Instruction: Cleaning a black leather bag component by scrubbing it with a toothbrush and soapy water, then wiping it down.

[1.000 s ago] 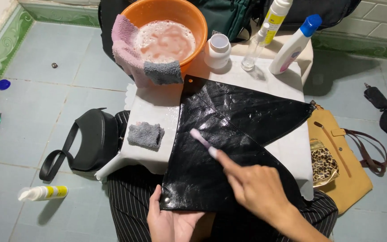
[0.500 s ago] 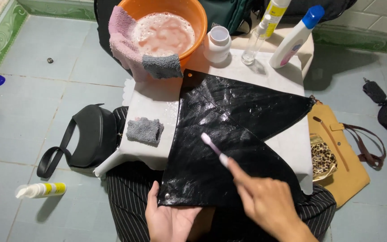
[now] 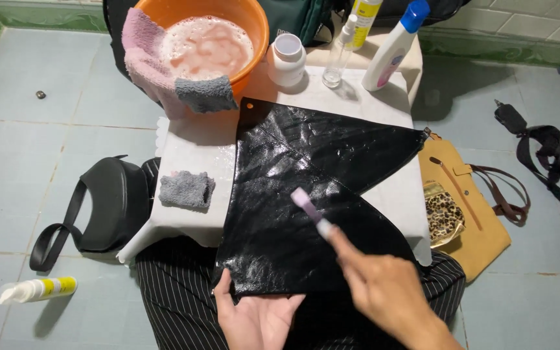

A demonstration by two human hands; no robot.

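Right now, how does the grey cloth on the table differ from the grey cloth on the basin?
The table cloth lies flat on the white tabletop, beside the black leather piece; the basin cloth hangs draped over the orange basin's rim.
The table cloth lies alone; the basin cloth sits next to a pink towel.
The table cloth is nearer the left hand; the basin cloth is farther off.
Both are small, grey and fuzzy.

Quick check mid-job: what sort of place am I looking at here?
Probably a home's tiled floor used as a bag-cleaning spot: pale floor tiles, an orange basin of soapy water, and bags like the tan bag lying around.
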